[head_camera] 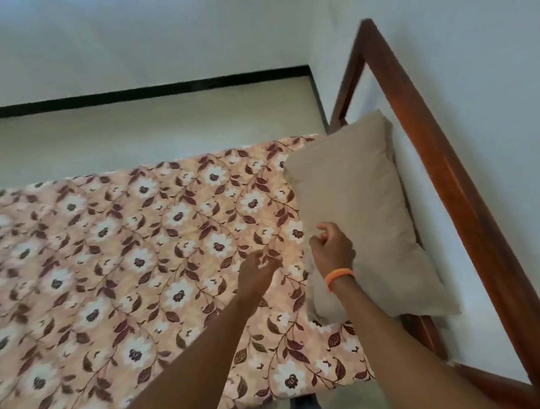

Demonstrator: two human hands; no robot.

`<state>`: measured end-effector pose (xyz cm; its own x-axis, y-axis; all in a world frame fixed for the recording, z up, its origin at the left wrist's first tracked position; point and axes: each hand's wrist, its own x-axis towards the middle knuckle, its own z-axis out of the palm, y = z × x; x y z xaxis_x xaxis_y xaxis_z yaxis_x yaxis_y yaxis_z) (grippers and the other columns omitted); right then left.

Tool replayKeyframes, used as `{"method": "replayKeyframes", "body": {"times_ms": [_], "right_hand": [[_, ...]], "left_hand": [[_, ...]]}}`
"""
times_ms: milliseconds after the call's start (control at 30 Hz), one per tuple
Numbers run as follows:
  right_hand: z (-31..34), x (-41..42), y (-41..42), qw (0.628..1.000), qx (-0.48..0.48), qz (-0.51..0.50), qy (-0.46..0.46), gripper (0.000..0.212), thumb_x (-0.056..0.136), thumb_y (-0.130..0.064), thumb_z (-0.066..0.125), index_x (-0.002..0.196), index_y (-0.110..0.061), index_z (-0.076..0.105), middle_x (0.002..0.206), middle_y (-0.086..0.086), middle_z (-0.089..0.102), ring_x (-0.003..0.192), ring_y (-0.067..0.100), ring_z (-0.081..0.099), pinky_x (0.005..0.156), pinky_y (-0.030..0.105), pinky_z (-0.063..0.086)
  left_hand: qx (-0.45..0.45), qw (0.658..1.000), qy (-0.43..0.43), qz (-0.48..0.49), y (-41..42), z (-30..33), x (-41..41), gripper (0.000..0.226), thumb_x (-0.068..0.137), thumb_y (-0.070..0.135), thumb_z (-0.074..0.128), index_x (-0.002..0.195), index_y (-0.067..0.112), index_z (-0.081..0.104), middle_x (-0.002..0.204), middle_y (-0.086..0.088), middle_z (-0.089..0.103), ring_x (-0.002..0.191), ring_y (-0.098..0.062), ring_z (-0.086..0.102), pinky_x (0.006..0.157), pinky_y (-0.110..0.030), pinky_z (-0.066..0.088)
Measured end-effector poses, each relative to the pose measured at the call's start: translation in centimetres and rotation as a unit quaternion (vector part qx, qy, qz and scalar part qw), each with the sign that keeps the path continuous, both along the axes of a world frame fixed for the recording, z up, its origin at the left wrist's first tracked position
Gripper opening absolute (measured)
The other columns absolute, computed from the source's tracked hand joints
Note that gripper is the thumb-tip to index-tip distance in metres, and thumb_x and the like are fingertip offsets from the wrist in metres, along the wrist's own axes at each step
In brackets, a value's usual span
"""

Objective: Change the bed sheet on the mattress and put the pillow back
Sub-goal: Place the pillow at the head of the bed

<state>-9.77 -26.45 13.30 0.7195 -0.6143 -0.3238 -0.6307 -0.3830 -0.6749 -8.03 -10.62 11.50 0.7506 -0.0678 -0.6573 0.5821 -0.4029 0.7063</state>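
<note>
Your floral bed sheet [132, 262] is spread over the mattress and fills the left and centre of the frame, peach with white flowers and dark red-brown leaves, running from the left edge across to the pillow. The beige pillow [359, 217] lies at the right end of the bed, right of centre in the frame, its long side running from upper left to lower right, resting on the sheet and up against the wooden headboard frame [445, 173] that slants down the right side.

Your right hand [331, 251], with an orange wristband [339, 276] just below it, sits at the pillow's left edge near the middle of the frame; the fingers are curled in and seem to pinch the pillow's fabric along that edge (the blur keeps you from seeing exactly how much cloth is caught). Your left hand [256, 274] is just to the left of it, over the sheet, with fingers loosely extended and slightly apart; whether they touch the sheet you cannot tell.

A pale wall [154, 36] and a floor strip with a black skirting line [139, 92] cross the upper part of the frame
</note>
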Motion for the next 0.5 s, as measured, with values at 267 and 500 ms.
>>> {"method": "replayKeyframes", "body": {"times_ms": [267,500], "right_hand": [[6.4,-1.6,22.2,0.990,0.057,0.121,-0.037,0.025,0.091,-0.018,0.060,0.116,-0.016,0.062,0.073,-0.007,0.058,0.066,0.015,0.058,0.073,0.037,0.053],[8.3,-5.9,49.1,0.966,0.152,0.207,-0.039,0.024,0.092,-0.015,0.061,0.116,-0.010,0.063,0.101,0.010,0.065,0.081,0.023,0.059,0.079,0.038,0.054]], "left_hand": [[-0.043,0.980,-0.064,0.186,25.1,6.6,-5.9,0.045,0.086,0.043,0.071,0.121,0.020,0.056,0.128,-0.007,0.057,0.112,-0.024,0.059,0.081,-0.040,0.056],[-0.048,0.931,-0.097,0.348,52.7,11.1,-15.8,0.032,0.093,0.031,0.065,0.119,0.013,0.058,0.108,-0.008,0.061,0.081,-0.017,0.055,0.067,-0.032,0.048]]}}
